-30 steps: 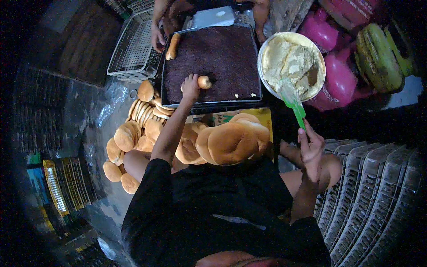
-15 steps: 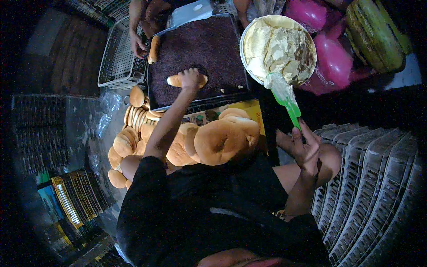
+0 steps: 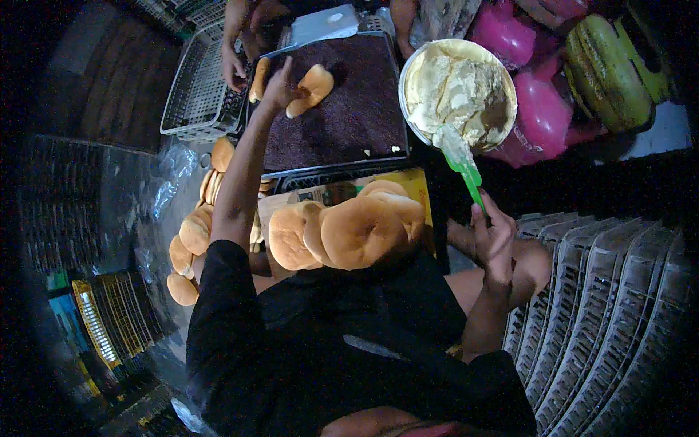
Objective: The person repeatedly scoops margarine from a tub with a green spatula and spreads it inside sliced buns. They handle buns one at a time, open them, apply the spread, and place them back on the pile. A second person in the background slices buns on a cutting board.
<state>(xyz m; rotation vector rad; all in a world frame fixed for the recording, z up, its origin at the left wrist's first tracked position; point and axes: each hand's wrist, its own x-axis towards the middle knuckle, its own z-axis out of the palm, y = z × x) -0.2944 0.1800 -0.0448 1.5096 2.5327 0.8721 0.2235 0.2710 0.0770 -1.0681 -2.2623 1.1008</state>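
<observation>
So the room was pretty dim, and the whole spot was crammed with stuff; a black-rimmed tray (image 3: 335,166) was spread with a dark, grainy layer (image 3: 342,131), purplish brown and mostly even, with two small pale crumbs (image 3: 367,152) dropped near its lower right corner; the folded bun (image 3: 314,86) was laid on that layer toward the upper left, and a second bun (image 3: 259,79) was tucked along the tray's left edge; the left hand (image 3: 278,89) was held just beside the folded bun, fingers spread fairly wide with one stretched out, though whether the bun was being touched by the thumb can't be told; the green spatula (image 3: 464,166) was gripped by its handle in the right hand (image 3: 495,237), fingers closed narrow, its blade smeared with cream and tilted at the lower rim of a round white tub (image 3: 403,98); a rough, lumpy mass of cream (image 3: 466,91) was held in there; closer in, a heap of round buns (image 3: 364,231) was stacked over a yellow printed sheet (image 3: 416,186), and more bread (image 3: 195,231) was piled on the left by the grey floor (image 3: 164,240), near some crumpled clear plastic (image 3: 175,167); a grey crate (image 3: 193,95) was parked beyond, with another person's hand (image 3: 233,71) seen over it; pink bags (image 3: 539,113) were bunched right of the tub, and grey slatted crates (image 3: 597,320) were stacked at lower right.
</observation>
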